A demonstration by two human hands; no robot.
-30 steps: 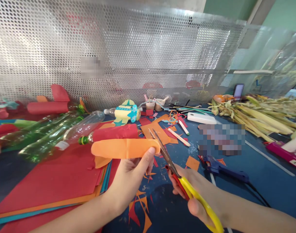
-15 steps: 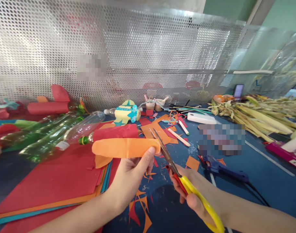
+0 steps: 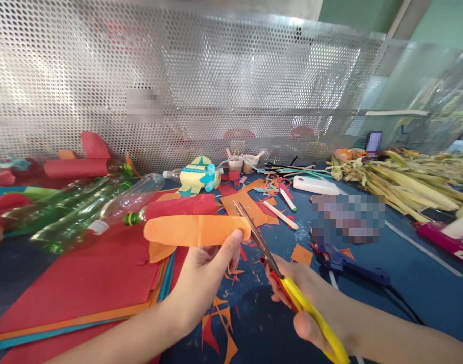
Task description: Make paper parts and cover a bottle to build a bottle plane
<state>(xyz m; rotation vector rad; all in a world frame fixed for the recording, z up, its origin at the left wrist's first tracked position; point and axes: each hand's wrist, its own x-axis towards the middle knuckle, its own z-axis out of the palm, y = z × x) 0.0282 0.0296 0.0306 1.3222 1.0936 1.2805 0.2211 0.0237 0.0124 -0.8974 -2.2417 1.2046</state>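
My left hand (image 3: pixel 206 275) pinches a long orange paper strip (image 3: pixel 193 230) with rounded ends, held flat above the table. My right hand (image 3: pixel 305 298) grips yellow-and-red-handled scissors (image 3: pixel 288 288). Their blades point up and away, slightly parted, with the right end of the strip between them. Small orange and red paper scraps (image 3: pixel 219 328) lie on the dark blue table (image 3: pixel 413 283) beneath my hands.
A stack of red, orange and teal paper sheets (image 3: pixel 75 288) lies at the left, with several plastic bottles (image 3: pixel 83 207) behind it. A paper-covered bottle plane (image 3: pixel 197 177), a blue glue gun (image 3: pixel 348 263), corn husks (image 3: pixel 406 177) and a perforated metal screen (image 3: pixel 216 86) surround the work spot.
Almost nothing has changed. The scissors and my right hand shifted only slightly at the strip's right end, and my left hand keeps the strip in the same place.
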